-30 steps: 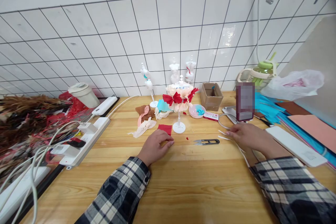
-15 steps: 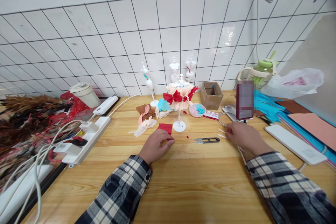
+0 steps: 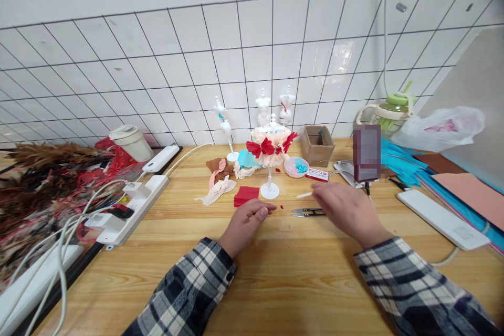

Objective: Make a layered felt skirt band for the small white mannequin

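Note:
My left hand (image 3: pixel 246 223) rests on the wooden table (image 3: pixel 275 273) with its fingers curled, pinching a small red scrap at the fingertips. A folded red crepe paper piece (image 3: pixel 244 196) lies just beyond it. My right hand (image 3: pixel 346 210) hovers over the thread snips (image 3: pixel 309 212), fingers pinched on a thin white stick (image 3: pixel 304 196) that points left. Behind both stands a small white mannequin stand (image 3: pixel 270 160) dressed in a peach ruffle skirt with red bows.
A white power strip (image 3: pixel 134 205) with cables lies at the left beside brown feathers (image 3: pixel 43 178). A cardboard box (image 3: pixel 317 144), pink dish (image 3: pixel 296 166), upright phone (image 3: pixel 367 153), white flat bar (image 3: pixel 443 219) and coloured paper sheets (image 3: pixel 468 189) crowd the right.
My right hand has picked a white stick from the table at the right and carried it left over the snips. My left hand slid slightly back off the red paper.

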A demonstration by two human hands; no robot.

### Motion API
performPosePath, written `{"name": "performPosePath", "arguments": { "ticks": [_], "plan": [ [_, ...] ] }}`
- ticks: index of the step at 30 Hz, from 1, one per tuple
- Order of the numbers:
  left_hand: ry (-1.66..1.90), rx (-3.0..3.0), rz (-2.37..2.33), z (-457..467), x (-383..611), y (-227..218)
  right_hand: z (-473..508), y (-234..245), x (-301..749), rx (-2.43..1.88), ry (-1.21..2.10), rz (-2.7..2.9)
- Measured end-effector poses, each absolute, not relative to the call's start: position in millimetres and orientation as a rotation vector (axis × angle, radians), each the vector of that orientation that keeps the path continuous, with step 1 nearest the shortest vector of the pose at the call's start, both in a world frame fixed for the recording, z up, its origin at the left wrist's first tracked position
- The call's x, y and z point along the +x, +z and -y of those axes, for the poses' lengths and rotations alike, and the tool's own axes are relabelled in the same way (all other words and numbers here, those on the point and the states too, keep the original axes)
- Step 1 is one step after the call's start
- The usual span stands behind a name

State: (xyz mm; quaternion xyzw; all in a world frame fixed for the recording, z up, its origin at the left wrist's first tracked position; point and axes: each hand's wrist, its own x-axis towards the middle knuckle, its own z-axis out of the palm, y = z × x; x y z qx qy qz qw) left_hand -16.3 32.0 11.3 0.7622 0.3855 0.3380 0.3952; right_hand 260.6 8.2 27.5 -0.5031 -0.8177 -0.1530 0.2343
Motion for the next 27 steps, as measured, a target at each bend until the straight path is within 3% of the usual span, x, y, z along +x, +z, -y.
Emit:
{"name": "performPosePath", "arguments": {
  "ticks": [4,10,20,27],
  "plan": [
    [0.772,1.608,-0.921,-11,5,6,3,24,228,-0.899,-0.247,2.444],
    [0.727,1.622,-0.937,-8,10,2,6,26,210,-0.801,-0.226,2.564],
    [0.808,2.276,-0.945,-4,6,0,10,22,206,-1.013,0.477,2.275],
    [0.799,2.465,-1.011,-6,1,10,5,12,194,-1.283,0.571,2.146]
  ]
}}
